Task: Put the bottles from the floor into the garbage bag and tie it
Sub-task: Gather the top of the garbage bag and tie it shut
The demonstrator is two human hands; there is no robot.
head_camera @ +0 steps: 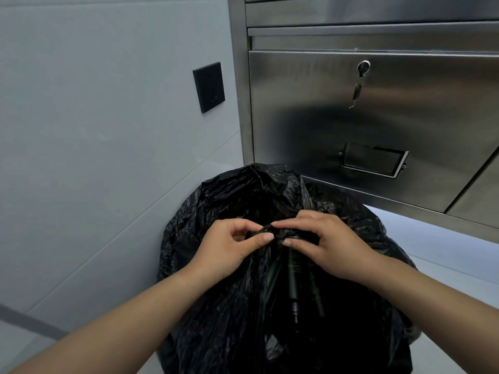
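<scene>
A black garbage bag [216,306] stands on the floor in the lower middle of the head view. My left hand [229,249] and my right hand [326,244] meet at the bag's top, both pinching a bunched, twisted strip of its plastic [275,233]. Below the hands the mouth gapes, and dark green bottles [293,282] show inside, lying lengthwise. No bottle lies on the visible floor.
A stainless steel cabinet [378,117] with a key hanging in its lock [363,67] stands close behind the bag on the right. A grey wall [94,130] with a black square plate [208,86] runs along the left. Pale floor [445,252] shows to the right.
</scene>
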